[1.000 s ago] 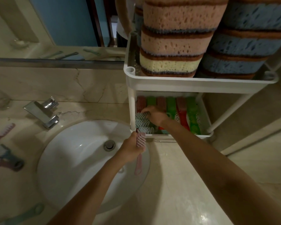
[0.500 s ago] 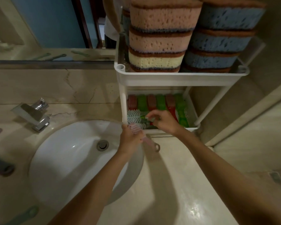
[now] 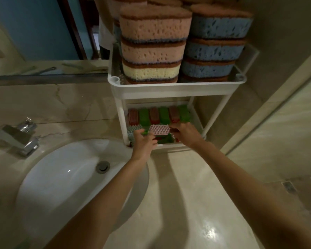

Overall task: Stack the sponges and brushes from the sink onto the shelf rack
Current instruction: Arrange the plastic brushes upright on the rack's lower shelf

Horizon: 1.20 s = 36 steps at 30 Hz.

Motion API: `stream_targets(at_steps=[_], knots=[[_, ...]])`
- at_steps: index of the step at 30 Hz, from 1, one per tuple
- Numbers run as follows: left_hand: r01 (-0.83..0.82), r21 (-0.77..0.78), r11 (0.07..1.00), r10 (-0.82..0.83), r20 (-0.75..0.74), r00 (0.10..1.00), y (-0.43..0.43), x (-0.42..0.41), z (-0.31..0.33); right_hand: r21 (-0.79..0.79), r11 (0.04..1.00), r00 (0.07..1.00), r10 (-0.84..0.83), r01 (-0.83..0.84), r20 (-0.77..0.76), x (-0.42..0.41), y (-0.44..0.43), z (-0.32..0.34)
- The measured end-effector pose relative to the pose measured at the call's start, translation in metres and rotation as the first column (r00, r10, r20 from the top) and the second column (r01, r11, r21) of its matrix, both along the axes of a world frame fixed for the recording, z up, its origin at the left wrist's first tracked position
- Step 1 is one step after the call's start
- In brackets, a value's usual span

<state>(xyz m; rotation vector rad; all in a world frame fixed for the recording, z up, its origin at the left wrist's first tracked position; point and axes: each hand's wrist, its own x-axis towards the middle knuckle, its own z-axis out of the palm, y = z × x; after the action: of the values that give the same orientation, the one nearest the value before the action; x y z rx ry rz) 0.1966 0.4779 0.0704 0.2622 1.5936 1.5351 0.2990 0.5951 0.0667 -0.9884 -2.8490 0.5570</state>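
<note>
Reaching under the rack [image 3: 176, 90] top tier of sponges [image 3: 154, 49], both hands hold one pink brush [image 3: 159, 129] level, left hand [image 3: 144, 141] pinching its near end, right hand [image 3: 185, 134] gripping the far end, likely to seat it flat atop brushes [image 3: 159, 115] just beyond.

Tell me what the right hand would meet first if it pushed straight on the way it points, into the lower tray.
Probably the pink brush at the right hand's fingertips; depth is unclear, so possibly the row of red and green brushes behind.
</note>
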Motion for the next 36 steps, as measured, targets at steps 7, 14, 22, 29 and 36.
stream_targets(at_steps=[7,14,22,29,36], knots=[[0.029,-0.127,0.991,-0.059,-0.238,0.97,-0.019,-0.016,-0.018,-0.047,0.999,0.96,-0.014,0.028,0.278,-0.011,0.012,-0.013],[0.009,-0.158,0.987,-0.051,-0.259,0.965,-0.023,-0.015,-0.02,-0.075,0.997,0.957,0.019,0.003,0.29,-0.013,0.007,-0.022],[-0.048,-0.172,0.984,-0.006,-0.299,0.954,-0.028,-0.012,-0.022,-0.136,0.99,0.977,-0.003,0.033,0.215,-0.013,-0.006,-0.017],[-0.049,-0.151,0.987,-0.001,-0.314,0.949,-0.032,-0.008,-0.026,-0.143,0.984,0.991,-0.09,0.104,0.102,-0.012,-0.012,-0.023],[-0.044,-0.168,0.985,-0.008,-0.295,0.956,-0.038,-0.005,-0.027,-0.068,0.985,0.974,-0.145,0.159,0.172,-0.012,-0.011,-0.031]])
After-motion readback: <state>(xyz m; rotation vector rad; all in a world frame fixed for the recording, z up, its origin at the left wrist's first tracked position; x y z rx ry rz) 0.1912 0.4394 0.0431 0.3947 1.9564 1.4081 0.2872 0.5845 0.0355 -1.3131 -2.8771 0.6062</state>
